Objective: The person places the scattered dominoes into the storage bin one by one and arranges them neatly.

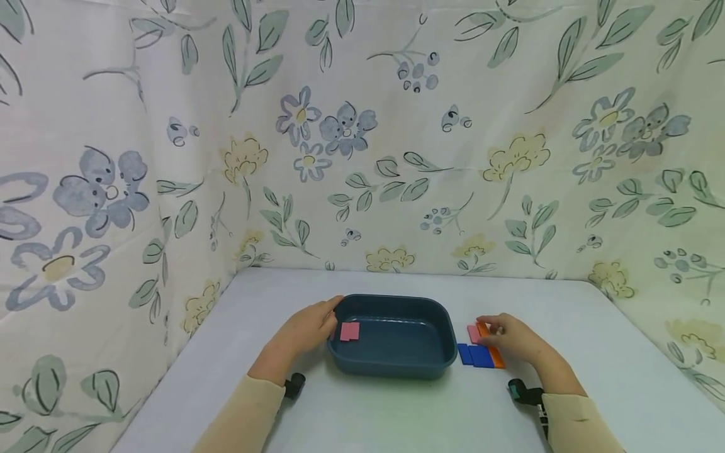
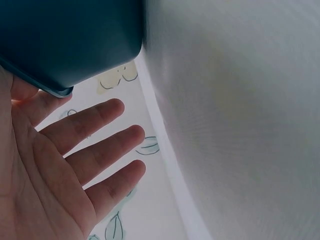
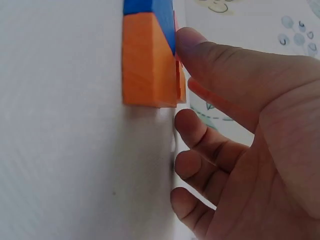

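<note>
Touches the dark tray on the table with outspread left hand and, with right hand in a grip too obscured to tell, reaches pink, orange and blue blocks left outside, seemingly only partway through, with two pink pieces inside.

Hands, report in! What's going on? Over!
Left hand touching tub. Right hand at orange block. Pink pieces inside tub. Nothing seems in the way.
</note>
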`<state>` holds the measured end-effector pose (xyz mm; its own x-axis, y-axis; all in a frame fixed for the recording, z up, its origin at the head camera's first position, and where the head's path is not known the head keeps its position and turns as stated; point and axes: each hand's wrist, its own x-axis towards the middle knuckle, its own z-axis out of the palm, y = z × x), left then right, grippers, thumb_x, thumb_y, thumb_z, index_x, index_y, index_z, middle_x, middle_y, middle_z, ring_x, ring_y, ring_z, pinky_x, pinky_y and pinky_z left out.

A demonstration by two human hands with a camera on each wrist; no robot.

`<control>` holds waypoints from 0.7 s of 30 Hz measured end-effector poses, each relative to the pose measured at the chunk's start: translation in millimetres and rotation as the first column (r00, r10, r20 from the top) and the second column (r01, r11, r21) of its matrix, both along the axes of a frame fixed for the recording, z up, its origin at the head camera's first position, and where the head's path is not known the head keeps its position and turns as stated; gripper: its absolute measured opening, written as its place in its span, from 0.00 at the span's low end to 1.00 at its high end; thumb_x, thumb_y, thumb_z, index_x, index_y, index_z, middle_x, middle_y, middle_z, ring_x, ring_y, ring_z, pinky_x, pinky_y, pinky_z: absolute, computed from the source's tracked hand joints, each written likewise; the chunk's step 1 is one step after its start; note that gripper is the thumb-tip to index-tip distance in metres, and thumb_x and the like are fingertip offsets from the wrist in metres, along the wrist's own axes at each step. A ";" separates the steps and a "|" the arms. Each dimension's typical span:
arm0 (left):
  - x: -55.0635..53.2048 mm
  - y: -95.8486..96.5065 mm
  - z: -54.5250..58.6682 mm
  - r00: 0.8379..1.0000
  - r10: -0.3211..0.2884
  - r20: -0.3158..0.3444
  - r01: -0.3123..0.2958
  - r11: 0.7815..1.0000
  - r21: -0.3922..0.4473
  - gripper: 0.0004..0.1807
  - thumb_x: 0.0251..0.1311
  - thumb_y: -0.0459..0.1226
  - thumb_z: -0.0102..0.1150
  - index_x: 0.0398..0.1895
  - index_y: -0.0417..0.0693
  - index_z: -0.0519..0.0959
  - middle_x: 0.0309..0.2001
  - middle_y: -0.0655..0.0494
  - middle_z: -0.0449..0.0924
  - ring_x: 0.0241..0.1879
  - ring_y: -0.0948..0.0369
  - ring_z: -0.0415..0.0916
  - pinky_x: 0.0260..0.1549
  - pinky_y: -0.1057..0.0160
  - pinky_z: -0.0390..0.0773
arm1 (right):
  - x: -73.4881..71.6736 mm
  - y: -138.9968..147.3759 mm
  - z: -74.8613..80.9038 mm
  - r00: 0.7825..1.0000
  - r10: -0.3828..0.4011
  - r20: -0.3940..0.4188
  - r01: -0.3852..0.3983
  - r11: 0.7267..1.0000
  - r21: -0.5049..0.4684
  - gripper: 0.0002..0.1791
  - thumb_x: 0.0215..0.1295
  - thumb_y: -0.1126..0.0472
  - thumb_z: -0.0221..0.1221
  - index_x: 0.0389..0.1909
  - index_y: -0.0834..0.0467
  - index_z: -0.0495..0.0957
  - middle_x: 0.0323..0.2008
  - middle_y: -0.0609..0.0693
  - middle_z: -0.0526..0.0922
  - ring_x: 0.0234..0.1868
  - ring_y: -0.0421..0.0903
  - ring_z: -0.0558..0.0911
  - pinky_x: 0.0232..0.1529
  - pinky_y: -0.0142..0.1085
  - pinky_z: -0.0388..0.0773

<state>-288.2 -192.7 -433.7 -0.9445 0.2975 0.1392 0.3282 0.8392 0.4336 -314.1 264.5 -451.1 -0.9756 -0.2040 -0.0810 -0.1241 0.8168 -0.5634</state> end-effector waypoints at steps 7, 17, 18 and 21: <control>1.5 1.4 1.0 1.000 -0.003 0.001 0.003 1.000 -0.005 0.30 0.73 0.43 0.40 0.77 0.53 0.62 0.68 0.51 0.71 0.67 0.54 0.68 0.65 0.49 0.65 | 1.0 1.7 -2.2 1.000 -0.005 0.003 0.005 1.000 -0.020 0.32 0.62 0.51 0.68 0.64 0.59 0.76 0.47 0.58 0.75 0.48 0.57 0.72 0.43 0.50 0.76; 0.7 0.9 1.1 1.000 -0.002 0.007 0.002 1.000 -0.006 0.30 0.72 0.44 0.39 0.78 0.53 0.62 0.69 0.52 0.69 0.68 0.54 0.66 0.66 0.49 0.65 | 0.6 -3.3 -3.2 0.998 0.058 -0.034 -0.058 0.998 -0.013 0.26 0.64 0.52 0.67 0.62 0.56 0.80 0.46 0.58 0.74 0.47 0.55 0.73 0.42 0.47 0.77; 0.4 0.7 0.7 1.000 -0.002 0.006 0.002 1.000 -0.007 0.30 0.72 0.44 0.39 0.78 0.53 0.62 0.69 0.52 0.69 0.68 0.54 0.66 0.66 0.49 0.65 | 0.7 -3.8 -3.3 0.998 0.059 -0.036 -0.059 0.998 -0.010 0.26 0.64 0.52 0.67 0.61 0.56 0.80 0.46 0.58 0.74 0.47 0.55 0.72 0.41 0.46 0.77; 0.3 0.6 0.4 1.000 0.000 0.006 0.000 1.000 -0.007 0.30 0.72 0.44 0.39 0.78 0.53 0.62 0.69 0.52 0.70 0.68 0.54 0.67 0.66 0.49 0.65 | 0.7 -4.9 -3.5 0.998 0.056 -0.042 -0.056 0.998 0.003 0.26 0.64 0.52 0.67 0.61 0.56 0.80 0.45 0.57 0.73 0.47 0.54 0.72 0.40 0.45 0.76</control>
<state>-287.9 -192.0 -433.3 -0.9453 0.2987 0.1312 0.3258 0.8424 0.4293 -313.5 259.6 -454.6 -0.9652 -0.2582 -0.0408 -0.1930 0.8090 -0.5552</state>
